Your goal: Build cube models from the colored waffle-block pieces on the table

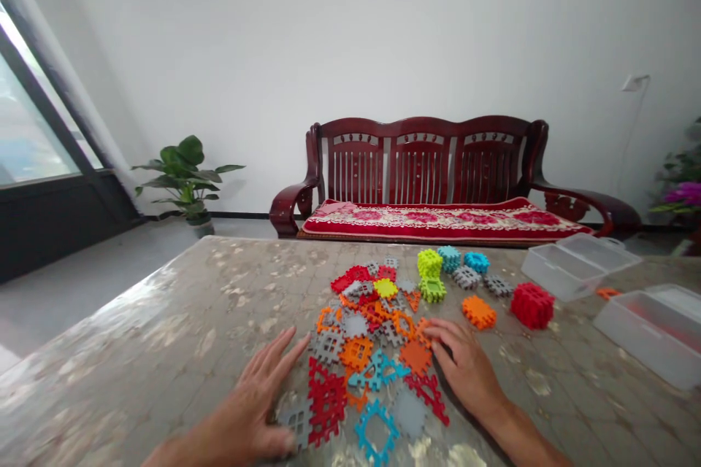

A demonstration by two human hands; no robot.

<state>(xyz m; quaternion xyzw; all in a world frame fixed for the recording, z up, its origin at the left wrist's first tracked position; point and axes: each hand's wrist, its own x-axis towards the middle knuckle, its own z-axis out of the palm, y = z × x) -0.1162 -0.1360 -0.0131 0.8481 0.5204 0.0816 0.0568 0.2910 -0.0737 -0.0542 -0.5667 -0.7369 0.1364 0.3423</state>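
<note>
A loose heap of flat plastic building tiles with notched edges, in red, orange, grey, blue and yellow, lies between my two hands. My left hand [261,398] is at the heap's left side, fingers spread and nothing in them. Nearest to it are a grey lattice tile [297,425] and a red lattice tile [327,403]. On the right, my right hand [468,368] is open, its thumb apart from the bent fingers. Its fingertips reach the heap's edge by an orange tile [415,357]; whether they press on a piece I cannot tell. A blue ring-shaped tile [377,430] lies in front.
Sorted stacks stand behind my right hand: green [430,264], blue [450,258], grey [466,277], orange [478,312] and red [532,305]. Two clear plastic boxes [651,332] sit at the right. The patterned tablecloth [164,336] extends left; a wooden bench [421,160] stands beyond.
</note>
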